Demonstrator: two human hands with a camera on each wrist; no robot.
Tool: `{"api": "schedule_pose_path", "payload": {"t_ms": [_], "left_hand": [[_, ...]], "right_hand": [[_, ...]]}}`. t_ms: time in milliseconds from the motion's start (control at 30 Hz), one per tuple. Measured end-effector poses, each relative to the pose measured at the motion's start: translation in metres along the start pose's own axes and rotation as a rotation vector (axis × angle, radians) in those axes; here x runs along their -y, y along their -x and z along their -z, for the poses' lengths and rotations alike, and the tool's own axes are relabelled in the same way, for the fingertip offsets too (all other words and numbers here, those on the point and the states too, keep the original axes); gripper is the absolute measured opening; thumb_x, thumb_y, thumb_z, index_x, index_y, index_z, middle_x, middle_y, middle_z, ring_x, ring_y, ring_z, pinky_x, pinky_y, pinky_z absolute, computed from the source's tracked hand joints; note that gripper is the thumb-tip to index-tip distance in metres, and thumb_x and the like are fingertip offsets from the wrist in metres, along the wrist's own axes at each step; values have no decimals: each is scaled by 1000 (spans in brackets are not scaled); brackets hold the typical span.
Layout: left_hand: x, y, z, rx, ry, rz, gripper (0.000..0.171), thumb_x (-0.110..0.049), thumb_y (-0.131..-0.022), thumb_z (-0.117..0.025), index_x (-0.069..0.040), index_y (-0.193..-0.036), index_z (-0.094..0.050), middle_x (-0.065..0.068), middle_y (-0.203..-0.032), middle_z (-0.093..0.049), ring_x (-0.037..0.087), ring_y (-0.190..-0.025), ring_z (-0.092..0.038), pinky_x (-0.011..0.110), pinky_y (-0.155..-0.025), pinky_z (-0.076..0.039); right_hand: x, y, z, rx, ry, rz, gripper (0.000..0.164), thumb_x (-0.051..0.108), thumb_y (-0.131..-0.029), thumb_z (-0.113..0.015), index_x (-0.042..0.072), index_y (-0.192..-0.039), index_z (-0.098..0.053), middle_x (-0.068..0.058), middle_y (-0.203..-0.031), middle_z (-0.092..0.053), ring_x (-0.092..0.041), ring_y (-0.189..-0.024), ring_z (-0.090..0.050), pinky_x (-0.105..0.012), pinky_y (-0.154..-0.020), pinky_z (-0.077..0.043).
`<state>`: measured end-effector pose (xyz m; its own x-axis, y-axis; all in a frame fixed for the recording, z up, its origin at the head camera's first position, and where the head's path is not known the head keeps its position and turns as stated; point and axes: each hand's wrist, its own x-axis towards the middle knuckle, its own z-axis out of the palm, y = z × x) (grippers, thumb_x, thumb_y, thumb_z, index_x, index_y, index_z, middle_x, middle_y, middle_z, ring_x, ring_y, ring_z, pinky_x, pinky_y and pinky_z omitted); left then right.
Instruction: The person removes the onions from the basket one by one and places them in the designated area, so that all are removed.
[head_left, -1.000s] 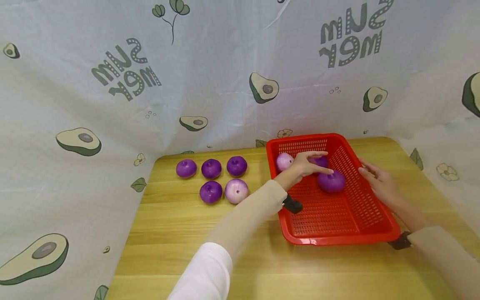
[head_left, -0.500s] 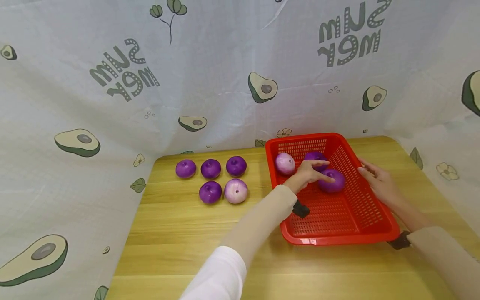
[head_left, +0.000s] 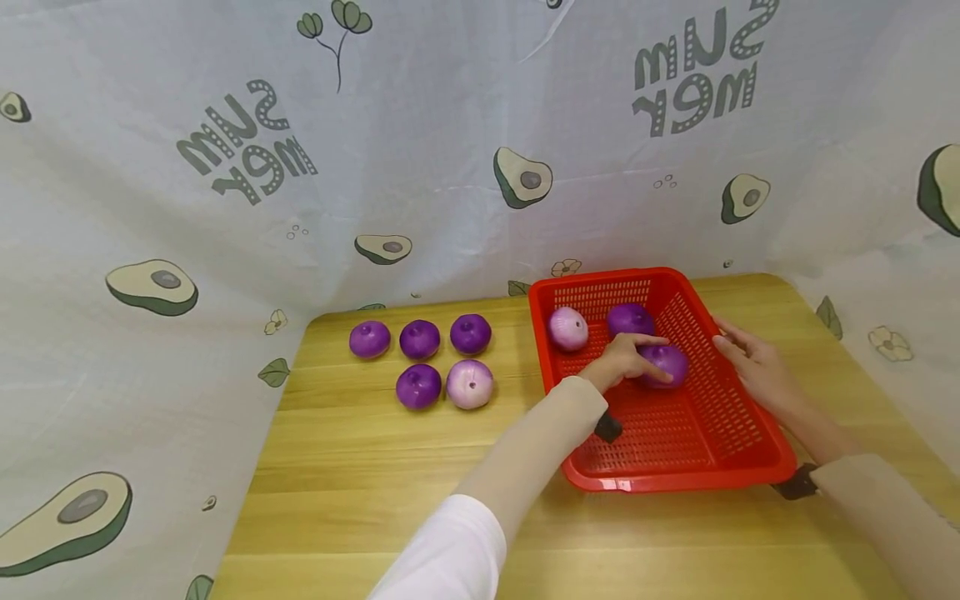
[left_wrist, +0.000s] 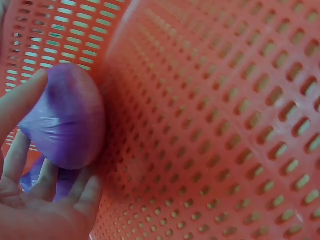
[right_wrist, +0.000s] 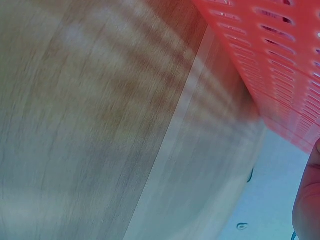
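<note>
My left hand (head_left: 624, 358) reaches down into the red plastic basket (head_left: 675, 481). Its thumb and fingers curve round the sides of a shiny purple onion (head_left: 676, 364). In the left wrist view, the thumb lies on one side of that onion (left_wrist: 72, 120) and the fingers on the other, close to the perforated wall. A dark purple onion (head_left: 630, 320) and a paler one (head_left: 567, 328) sit farther back in the basket. My right hand (head_left: 765, 372) holds the basket's right rim, thumb at the edge, other fingers partly hidden outside.
Left of the basket, a dark purple onion (head_left: 418, 386), a pale onion (head_left: 470, 384) and several more stand in two rows on the wooden table (head_left: 337, 500). A printed white cloth (head_left: 435, 167) hangs behind and along the sides.
My left hand has lowered and moved slightly right, its thumb and fingers coming down round the onion's sides. The right hand stays at the basket's rim.
</note>
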<state>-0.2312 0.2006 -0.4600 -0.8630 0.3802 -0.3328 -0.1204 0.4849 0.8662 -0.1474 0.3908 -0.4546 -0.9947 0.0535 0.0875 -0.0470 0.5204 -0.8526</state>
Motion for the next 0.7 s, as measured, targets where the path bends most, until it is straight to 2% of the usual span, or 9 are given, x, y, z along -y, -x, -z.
{"api": "schedule_pose_path", "payload": {"t_ms": [100,233,333,533,700], "left_hand": [[2,-1,-2,12,-14,10,53,-5,-70,-91,-31,-114,-77,-9,-134,-58,17,-118,-58,29,-95,-51],[4,-2,-3,30,25,21,53,-3,-71,-90,-29,-115,-77,-10,-132,-59,17,-117,-60,29,-94,-52],[5,-3,-3,50,47,5,53,-2,-72,-89,-27,-117,-76,-9,-132,-60,17,-117,-60,29,-94,-52],[7,-2,-1,82,-5,-51,53,-6,-76,-88,-25,-123,-73,-5,-133,-60,15,-115,-59,26,-91,-51],[3,0,-1,76,-33,-20,50,-10,-77,-88,-25,-122,-72,-6,-132,-58,15,-113,-58,27,-90,-51]], "right_hand": [[2,1,-1,2,-20,9,60,28,-108,-45,-7,-153,-25,12,-98,-55,-2,-74,-65,-26,-59,-58],[1,0,-1,5,-40,17,60,26,-108,-45,-8,-153,-23,14,-98,-55,-2,-75,-65,-25,-59,-57],[-2,-1,-1,0,-46,22,59,23,-108,-45,-8,-153,-23,16,-98,-56,-1,-76,-65,-24,-59,-57],[-6,-2,-1,-16,-38,24,57,20,-108,-46,-10,-151,-24,17,-96,-57,0,-74,-64,-22,-58,-56],[-4,-1,-1,-16,-45,31,57,18,-107,-46,-10,-151,-25,18,-96,-57,0,-74,-64,-21,-59,-55]]}}
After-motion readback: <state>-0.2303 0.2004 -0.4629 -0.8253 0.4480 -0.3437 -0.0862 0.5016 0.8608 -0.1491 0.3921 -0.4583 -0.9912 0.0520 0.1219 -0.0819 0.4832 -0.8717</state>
